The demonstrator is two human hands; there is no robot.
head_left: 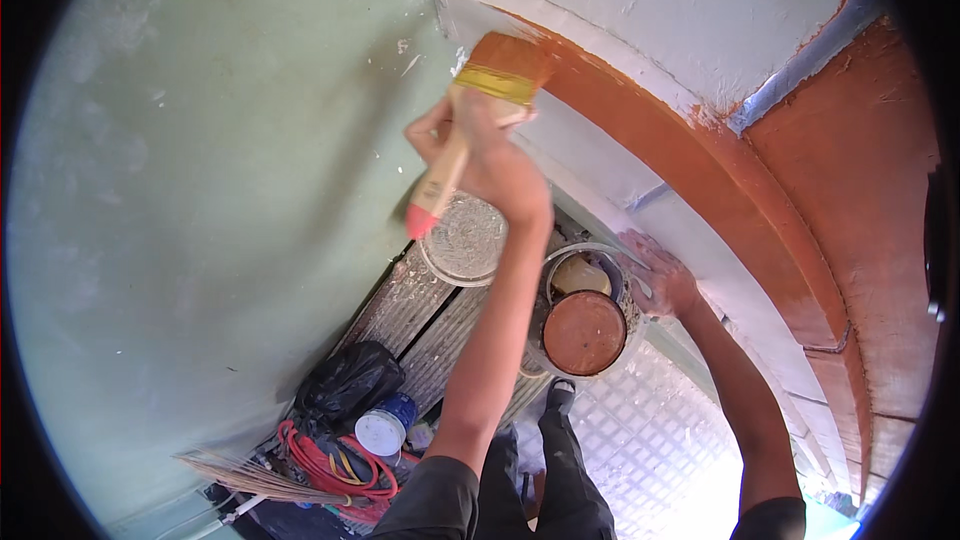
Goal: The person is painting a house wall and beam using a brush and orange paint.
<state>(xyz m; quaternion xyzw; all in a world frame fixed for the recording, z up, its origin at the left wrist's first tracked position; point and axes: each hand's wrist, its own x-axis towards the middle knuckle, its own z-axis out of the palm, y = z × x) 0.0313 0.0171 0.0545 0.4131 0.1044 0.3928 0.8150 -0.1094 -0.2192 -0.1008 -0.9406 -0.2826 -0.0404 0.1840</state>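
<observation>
My left hand point(490, 155) grips the pale wooden handle of a wide paintbrush point(500, 70). The bristles, under a yellow band, are coated orange-brown and press against the start of an orange-brown painted band point(660, 135) on a curved moulding. The handle's red tip points down and toward me. Lower on the right, my right hand point(662, 275) has its fingers spread against the white lower face of the moulding, beside a bucket's rim point(548, 265). Whether it touches the bucket's handle I cannot tell. A round brown paint surface point(585, 333) shows at the bucket.
A pale green wall point(200, 140) fills the left. Below are a ridged metal plank point(405, 305), a round whitish lid point(465, 240), a black plastic bag point(350, 380), a blue-and-white pot point(385, 425), a coiled red hose point(320, 465) and a bundle of thin sticks point(255, 475). Tiled floor point(640, 420) lies further down.
</observation>
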